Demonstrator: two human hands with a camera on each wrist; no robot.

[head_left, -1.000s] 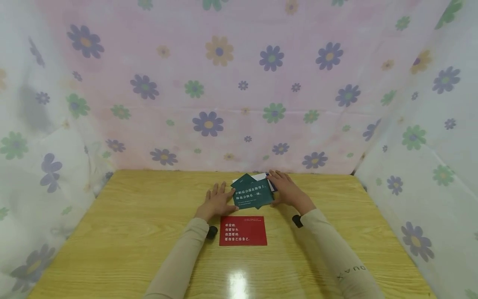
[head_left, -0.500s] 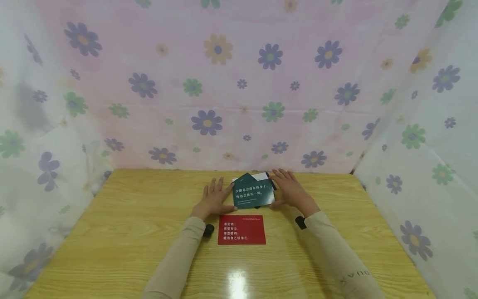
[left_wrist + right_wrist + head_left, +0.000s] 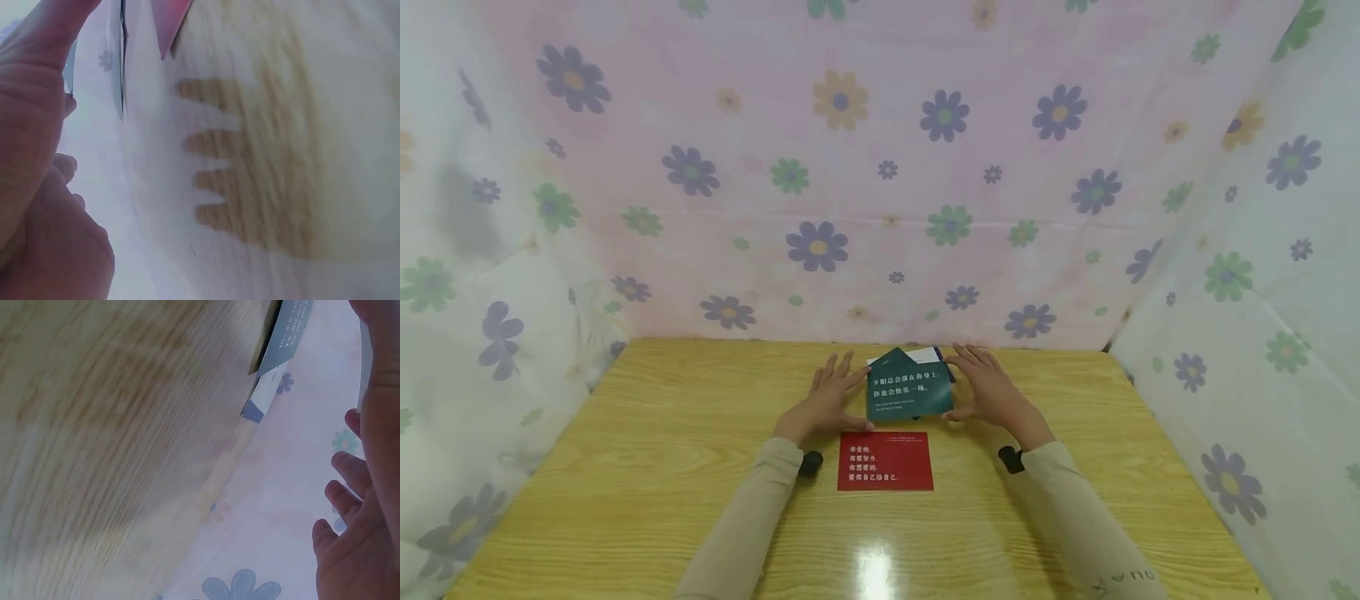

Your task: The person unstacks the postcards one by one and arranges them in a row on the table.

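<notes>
A green card (image 3: pixel 910 392) with white lettering lies between my hands in the head view, over a pile of cards. My left hand (image 3: pixel 826 400) grips its left edge with thumb and index finger; my right hand (image 3: pixel 992 396) grips the right edge likewise. In the wrist views, a strip of this card shows beside the left hand (image 3: pixel 56 187) and the right hand (image 3: pixel 369 487), apart from the pile. Beneath it, a turned green card (image 3: pixel 891 359) and a white card (image 3: pixel 925 355) with a dark blue end stick out. Other fingers are spread.
A red card (image 3: pixel 885 461) with white lettering lies flat on the wood-grain table (image 3: pixel 662 467), nearer me than the pile. Flower-patterned cloth (image 3: pixel 880 192) hangs behind the table and along both sides.
The green card between my hands has straightened from a slight tilt and covers more of the turned card's lower corner. Both wrists have moved slightly outward. The red card stays put.
</notes>
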